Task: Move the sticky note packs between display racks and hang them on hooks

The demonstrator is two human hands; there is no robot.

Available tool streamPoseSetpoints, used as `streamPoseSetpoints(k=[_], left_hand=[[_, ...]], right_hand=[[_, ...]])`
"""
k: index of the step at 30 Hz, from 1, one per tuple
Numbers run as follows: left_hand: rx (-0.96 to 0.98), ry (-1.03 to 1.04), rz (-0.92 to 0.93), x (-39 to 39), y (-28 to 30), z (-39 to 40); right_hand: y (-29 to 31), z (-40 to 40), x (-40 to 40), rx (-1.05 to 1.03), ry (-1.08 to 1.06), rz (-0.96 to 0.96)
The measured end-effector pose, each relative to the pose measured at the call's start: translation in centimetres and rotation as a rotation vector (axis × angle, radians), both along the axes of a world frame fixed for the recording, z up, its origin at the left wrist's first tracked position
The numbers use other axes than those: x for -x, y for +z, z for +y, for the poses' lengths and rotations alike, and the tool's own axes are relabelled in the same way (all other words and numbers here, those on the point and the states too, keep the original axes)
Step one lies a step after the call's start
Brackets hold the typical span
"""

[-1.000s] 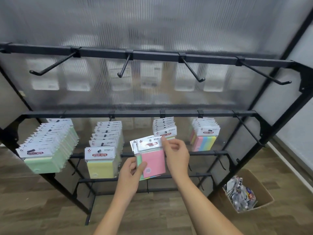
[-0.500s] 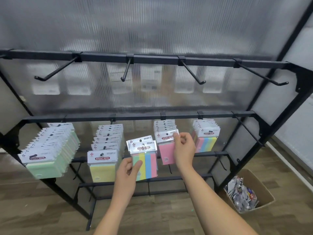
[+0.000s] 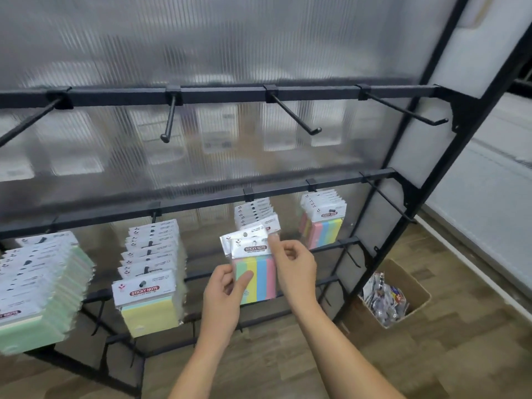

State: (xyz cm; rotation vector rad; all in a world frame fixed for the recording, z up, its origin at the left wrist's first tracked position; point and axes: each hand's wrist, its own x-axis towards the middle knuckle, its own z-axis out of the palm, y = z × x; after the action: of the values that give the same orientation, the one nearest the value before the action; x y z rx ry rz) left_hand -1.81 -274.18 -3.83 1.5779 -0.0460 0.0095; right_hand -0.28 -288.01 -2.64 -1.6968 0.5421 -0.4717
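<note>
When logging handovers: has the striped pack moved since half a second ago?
Yes: the striped pack shifted right, to roughly below the middle rail's third clip.

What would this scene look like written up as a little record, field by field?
left hand: grips striped sticky note pack at its lower left
right hand: fingers pinch the packs' header cards
top rail hooks: bare
middle rail: four hooks with hanging packs, the far right hook bare
cardboard box: on the floor at right, holding packets

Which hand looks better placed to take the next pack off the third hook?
Probably the right hand: its fingertips are at the header of the front pack on that hook. The left hand is lower, holding the collected packs.
</note>
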Motion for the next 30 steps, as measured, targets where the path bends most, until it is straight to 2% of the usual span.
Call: streamPoseSetpoints(k=[3, 8, 15, 20, 24, 27, 30], left_hand=[[0.030, -0.043, 0.041, -0.3, -0.3, -2.6], [-0.017, -0.008, 0.010, -0.6, 0.2, -6.1], [-0.120, 0.062, -0.024, 0.2, 0.1, -9.2], [-0.096, 0.115, -0.016, 1.2, 0.7, -11.2], [-0.110, 0.120, -0.040, 1.7, 1.0, -12.6], [-0.107, 0.110, -0.074, 1.9, 1.4, -13.8], [-0.104, 0.099, -0.093, 1.8, 1.6, -15.2]], right_hand=[[0.0, -2.1, 0.0, -0.012, -0.046, -0.015], [0.9, -9.3, -0.2, -0.012, -0.219, -0.159], [1.2, -14.7, -2.9, 0.087, -0.146, -0.135], [0.4, -15.6, -4.1, 0.109, -0.095, -0.130], [0.1, -16.0, -4.7, 0.290, -0.123, -0.099], [0.7, -15.9, -2.6, 0.165, -0.123, -0.125], [0.5, -14.9, -0.5, 0.012, 0.080, -0.088]])
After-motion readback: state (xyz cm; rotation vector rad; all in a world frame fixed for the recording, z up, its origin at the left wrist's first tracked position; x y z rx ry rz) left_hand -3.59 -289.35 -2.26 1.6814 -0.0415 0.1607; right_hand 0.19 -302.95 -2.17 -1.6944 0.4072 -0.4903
